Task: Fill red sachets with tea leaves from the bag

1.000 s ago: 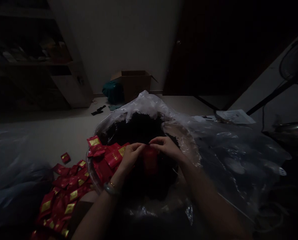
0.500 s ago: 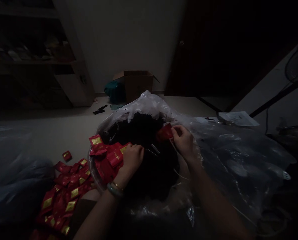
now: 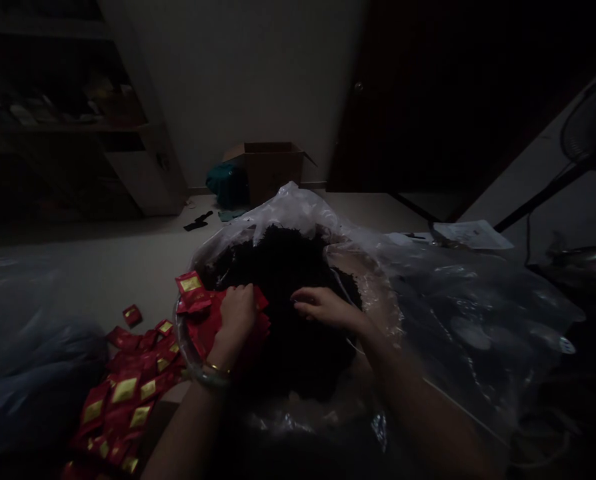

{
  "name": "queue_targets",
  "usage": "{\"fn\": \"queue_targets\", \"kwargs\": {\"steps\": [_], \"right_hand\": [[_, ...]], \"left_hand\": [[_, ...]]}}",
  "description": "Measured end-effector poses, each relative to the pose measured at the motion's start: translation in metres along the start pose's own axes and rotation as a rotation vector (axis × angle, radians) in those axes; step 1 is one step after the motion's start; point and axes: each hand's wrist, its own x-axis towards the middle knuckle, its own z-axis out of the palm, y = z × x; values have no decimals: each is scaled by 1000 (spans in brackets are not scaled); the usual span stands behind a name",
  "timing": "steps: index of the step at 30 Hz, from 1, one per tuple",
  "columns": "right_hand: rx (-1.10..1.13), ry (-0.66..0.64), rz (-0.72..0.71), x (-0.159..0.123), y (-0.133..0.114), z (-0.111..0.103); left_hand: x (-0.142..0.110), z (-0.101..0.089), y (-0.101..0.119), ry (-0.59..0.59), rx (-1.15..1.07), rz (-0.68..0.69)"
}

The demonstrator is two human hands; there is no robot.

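A heap of dark loose leaves (image 3: pixel 283 280) fills a clear plastic bag (image 3: pixel 428 293) in front of me. My left hand (image 3: pixel 235 313) rests with curled fingers on a stack of red packets with gold labels (image 3: pixel 201 307) at the heap's left edge, apparently gripping them. My right hand (image 3: pixel 323 308) lies on the dark heap with fingers bent inward; whether anything is in it I cannot tell. Several more red packets (image 3: pixel 128 387) are strewn on the floor at lower left.
A cardboard box (image 3: pixel 268 163) and a teal bag (image 3: pixel 227 183) stand by the far wall. Dark shelving (image 3: pixel 68 120) rises at left. A fan on a stand (image 3: pixel 585 127) and papers (image 3: pixel 471 233) are at right. The room is dim.
My right hand held a red packet up at the heap's right, and has come back down onto the heap without it. My left hand has shifted left onto the red packets.
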Motion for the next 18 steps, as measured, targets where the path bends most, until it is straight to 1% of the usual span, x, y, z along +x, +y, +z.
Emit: {"fn": "queue_targets", "kwargs": {"steps": [3,4,5,6,9,11,13,15,17,18], "right_hand": [[-317,-268,20,1,3,11],[-406,-327,14,2,4,15],[-485,-359,15,2,4,17],[-546,-364,25,3,4,18],[-626,-270,89,5,5,15],[-641,-190,134,5,5,11],[-612,-104,140,6,4,10],[-474,-10,98,7,3,14],[-192,30,75,8,2,22],[-27,19,77,9,1,26]], "left_hand": [[2,3,-4,36,4,4],[3,4,-4,43,2,5],[3,4,-5,53,-7,4],[4,4,-5,66,-24,2],[6,0,-9,111,-175,-38],[8,-4,-12,149,-393,-87],[12,-5,-14,237,-661,-132],[16,-3,-15,388,-904,-193],[19,2,-12,530,-1096,-259],[20,5,-10,568,-1169,-281]]}}
